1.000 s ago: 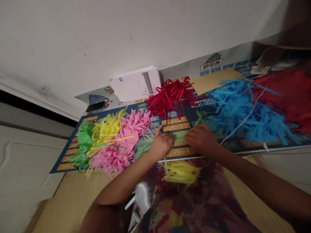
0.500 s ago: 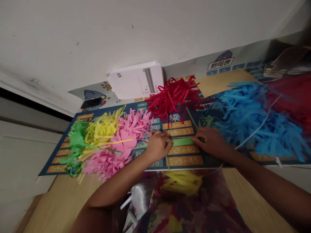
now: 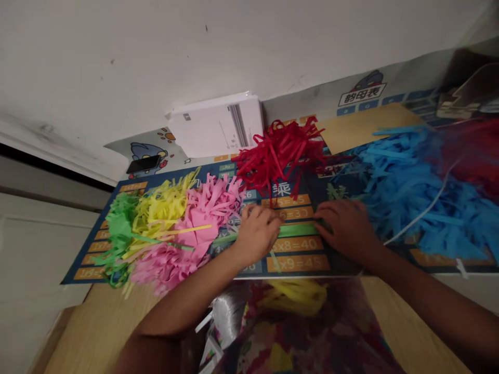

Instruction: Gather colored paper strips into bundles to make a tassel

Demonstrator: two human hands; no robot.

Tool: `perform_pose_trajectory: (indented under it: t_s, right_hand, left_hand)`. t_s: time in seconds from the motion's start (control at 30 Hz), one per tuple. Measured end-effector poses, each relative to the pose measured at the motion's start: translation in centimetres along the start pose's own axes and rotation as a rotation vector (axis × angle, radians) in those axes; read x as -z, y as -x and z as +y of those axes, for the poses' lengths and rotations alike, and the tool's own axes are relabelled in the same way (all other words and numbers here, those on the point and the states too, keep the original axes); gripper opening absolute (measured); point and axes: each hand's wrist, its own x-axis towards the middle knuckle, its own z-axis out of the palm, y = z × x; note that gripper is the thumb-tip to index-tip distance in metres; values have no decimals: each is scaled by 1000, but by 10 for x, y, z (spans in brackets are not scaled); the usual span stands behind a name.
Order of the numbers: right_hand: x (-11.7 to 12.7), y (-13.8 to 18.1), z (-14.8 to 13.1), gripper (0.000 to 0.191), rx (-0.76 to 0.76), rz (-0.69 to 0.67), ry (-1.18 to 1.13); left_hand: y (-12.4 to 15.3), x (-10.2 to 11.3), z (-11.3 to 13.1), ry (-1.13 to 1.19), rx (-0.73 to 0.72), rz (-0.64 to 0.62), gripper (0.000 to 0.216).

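Observation:
A flat green paper strip point(image 3: 297, 230) lies stretched sideways over the printed multiplication chart. My left hand point(image 3: 257, 231) is closed over the strip, fingers curled down; a piece of green pokes out on its left. On the strip's other end, my right hand point(image 3: 346, 226) pinches with thumb and fingers. A thin pale green strip point(image 3: 276, 261) hangs below my left hand. Pink paper fringe point(image 3: 212, 208) is just left of that hand, and blue paper fringe point(image 3: 421, 192) lies beyond the right one. Red paper fringe point(image 3: 280, 153) sits behind the strip.
Yellow point(image 3: 163, 208) and green fringe point(image 3: 120, 221) lie at the left, near a black phone point(image 3: 143, 164). A white paper stack point(image 3: 214, 127) leans on the wall. At the right are a tan sheet point(image 3: 370, 127) and a white cord point(image 3: 423, 213). Yellow strips point(image 3: 298, 296) rest on my lap.
The view has shifted slightly. My left fingers now spread further over the green strip, and my right hand's fingers lie a little flatter at its other end.

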Motion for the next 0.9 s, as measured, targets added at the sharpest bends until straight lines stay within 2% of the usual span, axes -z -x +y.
perform_pose_trajectory:
  t_s: [0.1, 0.2, 0.33, 0.47, 0.6, 0.67, 0.77, 0.9]
  right_hand:
    - [11, -1, -10, 13, 289, -44, 52]
    - [9, -7, -10, 18, 389, -109, 90]
    - [4, -18, -2, 19, 333, -137, 73]
    - [9, -23, -12, 6, 225, -135, 56]
    - [7, -13, -22, 7, 275, -104, 142]
    - [2, -4, -15, 15, 259, -75, 127]
    - [-7, 9, 5, 15, 225, -11, -25]
    - [-17, 15, 26, 13, 130, -16, -266]
  left_hand:
    - [0, 9, 5, -136, -273, -65, 19]
    - [-3, 17, 12, -203, -310, -113, 22]
    - [-11, 19, 19, -182, -247, -129, 20]
    - [-12, 12, 17, -166, -161, -83, 16]
    - [0, 5, 9, -121, -121, 17, 20]
    - [8, 2, 4, -93, -109, 56, 19]
    - [18, -2, -5, -3, -31, 88, 17]
    - [20, -5, -11, 180, 90, 54, 18]
